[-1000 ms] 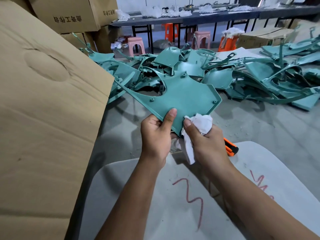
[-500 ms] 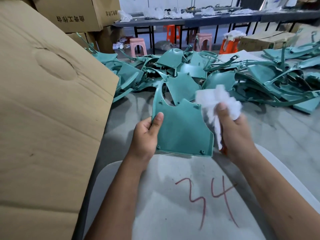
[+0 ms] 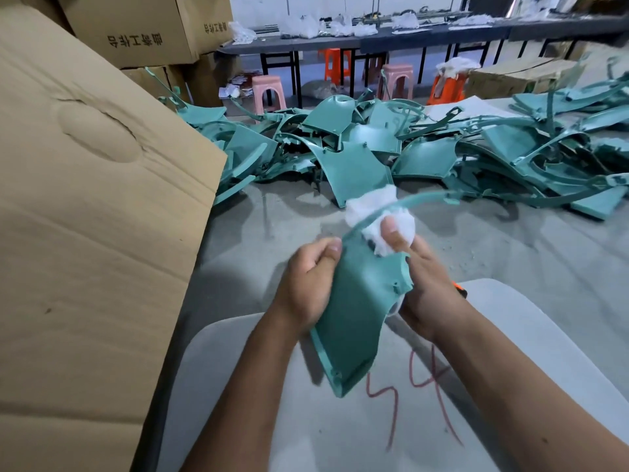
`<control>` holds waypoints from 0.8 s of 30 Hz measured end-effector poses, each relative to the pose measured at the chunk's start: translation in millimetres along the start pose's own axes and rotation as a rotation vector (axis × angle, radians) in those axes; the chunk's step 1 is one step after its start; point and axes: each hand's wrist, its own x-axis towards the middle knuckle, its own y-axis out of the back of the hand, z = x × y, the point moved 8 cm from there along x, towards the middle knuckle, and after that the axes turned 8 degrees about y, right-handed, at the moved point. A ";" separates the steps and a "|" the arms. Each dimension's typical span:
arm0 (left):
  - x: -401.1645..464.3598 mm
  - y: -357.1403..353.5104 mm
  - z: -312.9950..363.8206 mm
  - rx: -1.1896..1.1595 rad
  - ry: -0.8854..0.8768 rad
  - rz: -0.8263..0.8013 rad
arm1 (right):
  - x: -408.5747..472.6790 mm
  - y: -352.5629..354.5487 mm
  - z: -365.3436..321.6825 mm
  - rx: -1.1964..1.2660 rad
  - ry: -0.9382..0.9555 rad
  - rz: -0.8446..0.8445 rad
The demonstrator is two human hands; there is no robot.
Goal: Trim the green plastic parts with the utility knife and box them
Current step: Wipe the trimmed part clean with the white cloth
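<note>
My left hand (image 3: 306, 284) grips the left edge of a green plastic part (image 3: 357, 318), which is tilted with its thin curved arm reaching up to the right. My right hand (image 3: 425, 287) presses a white cloth (image 3: 377, 216) against the part's upper edge with its thumb and holds the part's right side. An orange and black utility knife (image 3: 458, 290) peeks out behind my right wrist, mostly hidden. A large pile of green plastic parts (image 3: 408, 155) lies across the grey table beyond my hands.
A big open cardboard box flap (image 3: 95, 233) fills the left side. A white board (image 3: 340, 420) with red numbers lies under my forearms. More cartons (image 3: 143, 28), plastic stools (image 3: 267, 92) and a long dark table (image 3: 408, 42) stand at the back.
The green part has been turned from flat and facing me to tilted on edge. My right hand has brought the cloth down onto the part's upper edge.
</note>
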 end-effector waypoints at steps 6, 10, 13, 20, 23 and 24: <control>-5.6 -10.8 0.2 -0.049 0.078 -0.168 | 8.0 32.2 -14.9 0.107 0.080 0.313; -10.6 -10.5 5.3 -0.045 0.057 -0.212 | 11.0 52.4 -21.7 0.230 0.091 0.416; -7.6 -9.2 4.7 -0.061 0.054 -0.223 | 7.7 60.5 -9.6 0.295 -0.007 0.516; -0.7 -9.8 -4.4 -0.359 0.183 -0.297 | 7.5 67.7 -39.7 -0.261 0.365 0.549; -17.5 -39.6 -9.4 -0.652 0.497 -0.734 | 15.8 48.9 -26.9 0.038 0.225 0.272; -24.4 -45.8 -10.5 -0.721 0.582 -0.831 | 17.1 45.1 -23.2 0.105 0.169 0.182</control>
